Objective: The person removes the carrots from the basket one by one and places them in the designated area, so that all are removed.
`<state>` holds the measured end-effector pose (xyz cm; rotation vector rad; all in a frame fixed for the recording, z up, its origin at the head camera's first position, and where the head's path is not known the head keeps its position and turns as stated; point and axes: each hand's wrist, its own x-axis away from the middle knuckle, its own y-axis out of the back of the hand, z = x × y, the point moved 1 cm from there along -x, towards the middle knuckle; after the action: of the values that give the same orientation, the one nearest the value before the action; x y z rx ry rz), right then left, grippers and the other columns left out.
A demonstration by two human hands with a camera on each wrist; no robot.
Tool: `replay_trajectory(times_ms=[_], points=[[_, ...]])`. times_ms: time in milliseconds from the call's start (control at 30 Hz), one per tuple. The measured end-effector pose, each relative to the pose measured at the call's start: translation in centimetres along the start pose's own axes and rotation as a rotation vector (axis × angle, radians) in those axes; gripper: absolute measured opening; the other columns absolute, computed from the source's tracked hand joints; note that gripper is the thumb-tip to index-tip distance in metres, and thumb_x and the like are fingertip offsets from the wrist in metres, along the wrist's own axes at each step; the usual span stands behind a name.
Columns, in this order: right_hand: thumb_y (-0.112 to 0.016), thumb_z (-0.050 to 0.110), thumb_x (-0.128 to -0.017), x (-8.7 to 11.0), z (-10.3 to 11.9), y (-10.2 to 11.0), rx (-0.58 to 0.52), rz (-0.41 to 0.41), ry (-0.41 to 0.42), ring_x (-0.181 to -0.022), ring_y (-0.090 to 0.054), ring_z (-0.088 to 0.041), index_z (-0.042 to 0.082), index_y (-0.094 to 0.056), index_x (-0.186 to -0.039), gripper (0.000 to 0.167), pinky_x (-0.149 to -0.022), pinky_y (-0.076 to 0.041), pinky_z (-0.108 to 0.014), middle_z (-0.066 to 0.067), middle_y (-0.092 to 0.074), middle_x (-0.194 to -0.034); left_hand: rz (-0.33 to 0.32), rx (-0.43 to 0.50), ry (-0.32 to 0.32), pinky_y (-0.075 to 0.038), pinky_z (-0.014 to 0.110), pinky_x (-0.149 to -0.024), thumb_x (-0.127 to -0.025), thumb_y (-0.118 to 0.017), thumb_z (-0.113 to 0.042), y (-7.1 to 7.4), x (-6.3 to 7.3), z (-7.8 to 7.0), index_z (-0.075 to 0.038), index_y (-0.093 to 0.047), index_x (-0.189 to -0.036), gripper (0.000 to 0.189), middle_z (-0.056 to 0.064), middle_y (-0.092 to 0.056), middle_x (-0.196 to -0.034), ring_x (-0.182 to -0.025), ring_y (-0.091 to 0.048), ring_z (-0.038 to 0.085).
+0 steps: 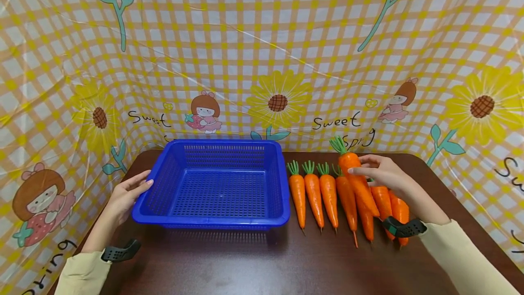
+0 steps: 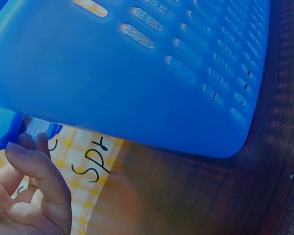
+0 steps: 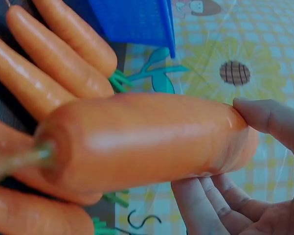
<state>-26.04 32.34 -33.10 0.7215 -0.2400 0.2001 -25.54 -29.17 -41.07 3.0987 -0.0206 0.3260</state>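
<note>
My right hand (image 1: 378,172) holds a carrot (image 1: 360,185) with a green top above the row on the table, thumb on one side and fingers on the other. In the right wrist view this carrot (image 3: 147,139) fills the middle, its tip towards the camera. Several more carrots (image 1: 314,195) lie side by side under and left of that hand, tops pointing away; some are partly hidden. At the left, my left hand (image 1: 124,195) pinches the rim of a blue plastic basket (image 1: 210,220). Nothing lies inside the basket. Its slotted wall (image 2: 112,83) fills much of the left wrist view.
Everything stands on a dark brown table (image 1: 221,263). A checked cloth (image 1: 245,26) with flowers and cartoon figures rises behind the table and along both sides. The basket's right rim is close to the leftmost carrot (image 1: 298,199).
</note>
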Motion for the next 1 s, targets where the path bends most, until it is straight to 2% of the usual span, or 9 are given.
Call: replay_trajectory(times_ms=[133,200,367,467,667,867,1000], points=[[-0.056,0.042,-0.095,0.5,-1.3,1.2,0.019,-0.015,0.002,-0.110,-0.058,-0.034,-0.009,-0.026,-0.145,0.078,-0.083,-0.057,-0.038,-0.036,-0.037,-0.141,0.006,-0.017,0.004,-0.056,0.022,-0.068,-0.094,-0.063,-0.024,-0.1,-0.1,0.0,-0.027,-0.055,-0.131,0.038,-0.019,-0.061,-0.090,-0.079,-0.063,0.001],[-0.056,0.041,-0.095,0.8,-1.8,1.8,0.032,-0.030,0.002,-0.107,-0.059,-0.032,-0.011,-0.026,-0.144,0.077,-0.081,-0.057,-0.037,-0.036,-0.039,-0.139,0.006,-0.026,0.005,-0.056,0.022,-0.068,-0.094,-0.063,-0.024,-0.1,-0.2,0.1,-0.024,-0.053,-0.135,0.042,-0.019,-0.061,-0.090,-0.079,-0.062,0.001],[-0.055,0.041,-0.095,1.5,-3.0,3.2,0.047,-0.057,-0.017,-0.094,-0.059,-0.008,-0.011,-0.027,-0.143,0.077,-0.079,-0.058,-0.035,-0.035,-0.044,-0.135,-0.004,-0.057,0.009,-0.056,0.022,-0.069,-0.094,-0.063,-0.026,0.0,-0.2,0.1,-0.015,-0.044,-0.144,0.054,-0.019,-0.060,-0.090,-0.079,-0.062,0.000],[-0.054,0.044,-0.095,1.7,-3.8,3.7,0.047,-0.056,-0.047,-0.091,-0.057,-0.001,-0.011,-0.026,-0.144,0.079,-0.080,-0.057,-0.035,-0.035,-0.042,-0.137,-0.006,-0.060,0.008,-0.056,0.022,-0.069,-0.094,-0.063,-0.026,0.1,-0.1,0.0,-0.013,-0.042,-0.145,0.057,-0.019,-0.060,-0.091,-0.079,-0.062,0.000],[-0.053,0.043,-0.096,2.1,-5.9,4.3,-0.004,-0.036,-0.101,-0.094,-0.062,-0.010,-0.016,-0.020,-0.143,0.083,-0.079,-0.058,-0.031,-0.038,-0.040,-0.136,-0.009,-0.060,-0.008,-0.056,0.023,-0.068,-0.093,-0.064,-0.026,0.2,-0.2,-0.1,-0.013,-0.044,-0.144,0.056,-0.019,-0.061,-0.091,-0.079,-0.063,0.001],[-0.053,0.042,-0.096,2.6,-8.2,4.5,-0.032,-0.022,-0.137,-0.088,-0.063,-0.004,-0.019,-0.016,-0.142,0.085,-0.077,-0.058,-0.031,-0.028,-0.056,-0.123,-0.009,-0.041,-0.012,-0.056,0.022,-0.068,-0.094,-0.063,-0.024,0.3,-0.2,-0.1,-0.013,-0.044,-0.143,0.054,-0.019,-0.060,-0.091,-0.078,-0.062,0.001],[-0.052,0.043,-0.096,3.0,-9.5,4.5,-0.022,-0.034,-0.146,-0.088,-0.063,-0.005,-0.020,-0.017,-0.141,0.086,-0.077,-0.058,-0.032,-0.038,-0.047,-0.127,-0.007,-0.059,-0.003,-0.056,0.022,-0.068,-0.095,-0.062,-0.025,0.5,-0.3,0.0,-0.009,-0.038,-0.147,0.060,-0.019,-0.059,-0.092,-0.079,-0.062,0.001]])
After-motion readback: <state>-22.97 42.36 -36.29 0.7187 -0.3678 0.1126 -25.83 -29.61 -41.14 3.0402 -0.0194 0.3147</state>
